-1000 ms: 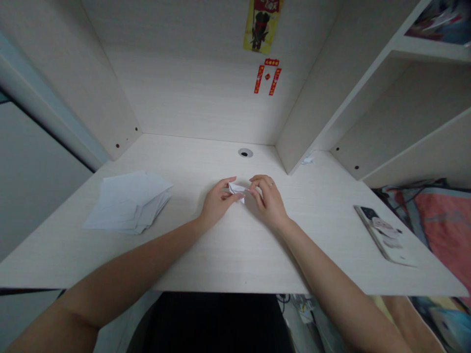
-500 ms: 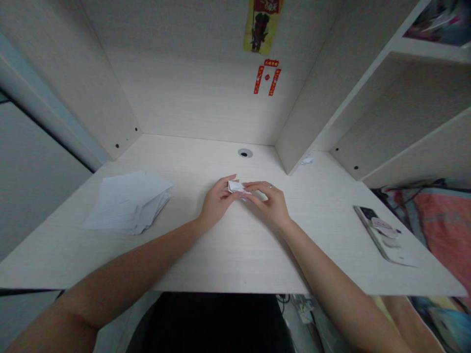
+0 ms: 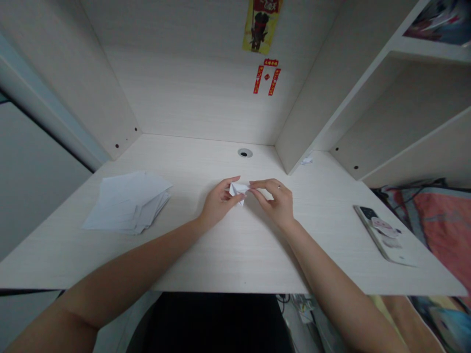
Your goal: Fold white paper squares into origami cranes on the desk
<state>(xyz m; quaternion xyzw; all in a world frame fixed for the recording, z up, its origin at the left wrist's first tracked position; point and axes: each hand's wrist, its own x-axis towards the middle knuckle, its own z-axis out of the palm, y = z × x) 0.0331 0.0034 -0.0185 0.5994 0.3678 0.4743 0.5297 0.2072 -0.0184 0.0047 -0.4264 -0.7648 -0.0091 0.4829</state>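
A small piece of folded white paper (image 3: 238, 189) is held just above the middle of the desk (image 3: 221, 260). My left hand (image 3: 218, 200) grips its left side between thumb and fingers, closed on it. With thumb and index finger, my right hand (image 3: 275, 200) pinches the paper's pointed right end; a ring shows on one finger. One corner of the paper points down toward me. The finer folds are too small to make out.
A stack of white paper sheets (image 3: 121, 203) lies on the left of the desk. On the right rests a phone (image 3: 384, 238). A cable hole (image 3: 245, 153) sits near the back panel, and a white scrap (image 3: 307, 160) lies by the upright divider (image 3: 294, 157).
My right hand has shifted slightly right, to the paper's end. More of the folded paper now shows between my hands, with a corner pointing down.
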